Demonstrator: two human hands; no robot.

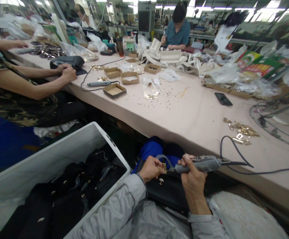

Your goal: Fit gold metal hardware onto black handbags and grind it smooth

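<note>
My right hand (192, 177) is closed around a grey electric screwdriver (201, 165), its tip pointing left. The tip meets or nearly meets a small gold metal plate (164, 168), which my left hand (152, 169) pinches between thumb and fingers. Below both hands a black bag (168, 191) lies across my lap, with a small gold fitting (161, 181) on its front. A clear plastic-wrapped strip (168, 160) arches up behind the plate. Whether a screw sits at the tip is too small to tell.
A white bin (94, 131) of black bags (67, 196) stands at my left. On the table lie gold hardware (244, 129), a phone (223, 99), small cardboard boxes (114, 90) and another screwdriver (98, 83). The cord (258, 173) trails right. A co-worker's hands (67, 73) are at left.
</note>
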